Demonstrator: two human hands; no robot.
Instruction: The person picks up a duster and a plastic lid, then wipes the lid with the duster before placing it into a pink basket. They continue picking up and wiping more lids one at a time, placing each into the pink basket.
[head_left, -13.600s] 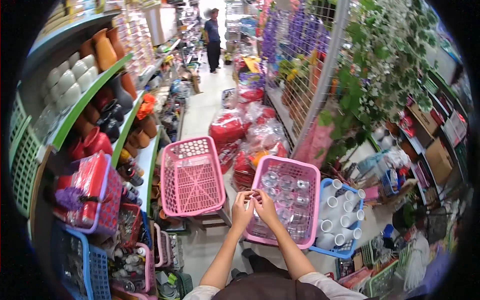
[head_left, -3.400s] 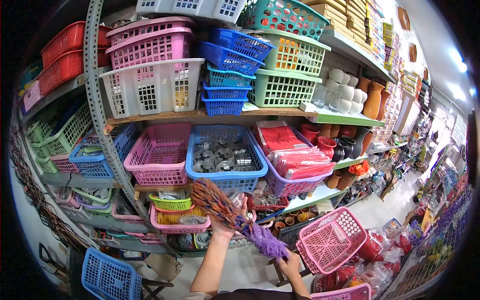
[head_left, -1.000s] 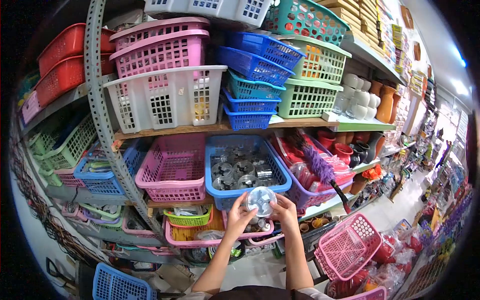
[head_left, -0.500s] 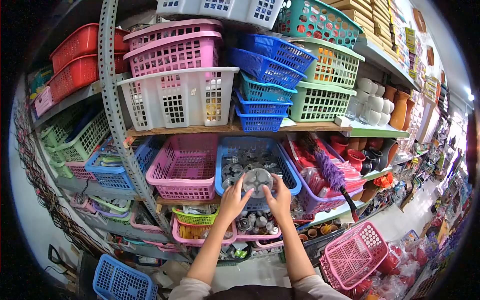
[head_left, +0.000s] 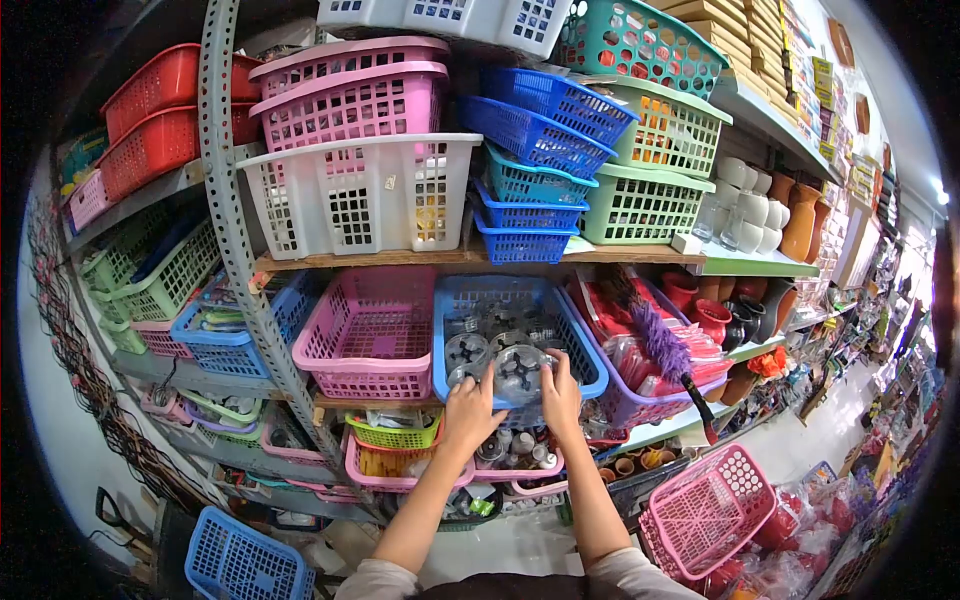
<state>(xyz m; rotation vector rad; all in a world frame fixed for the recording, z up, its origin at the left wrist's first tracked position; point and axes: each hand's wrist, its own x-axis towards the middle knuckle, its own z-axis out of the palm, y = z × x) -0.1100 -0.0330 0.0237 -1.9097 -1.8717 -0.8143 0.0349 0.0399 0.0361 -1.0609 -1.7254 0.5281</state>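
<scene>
A clear round plastic container (head_left: 520, 374) is held between my two hands at the front of a blue basket (head_left: 595, 385). My left hand (head_left: 472, 405) has its fingers at the container's left side. On its right side are the fingers of my right hand (head_left: 560, 392). Another clear round container (head_left: 467, 352) lies in the basket, to the left of the held one, with several more clear pieces behind.
An unfilled-looking pink basket (head_left: 365, 345) stands on the left. At the right, a purple basket (head_left: 640, 405) holds red packets and a purple duster (head_left: 660, 342). Stacked baskets fill the shelf above; below are a pink tray (head_left: 405, 483) and small bottles (head_left: 520, 445).
Both hands and the held container have moved slightly down and nearer the blue basket's front. More of the container on the left now shows.
</scene>
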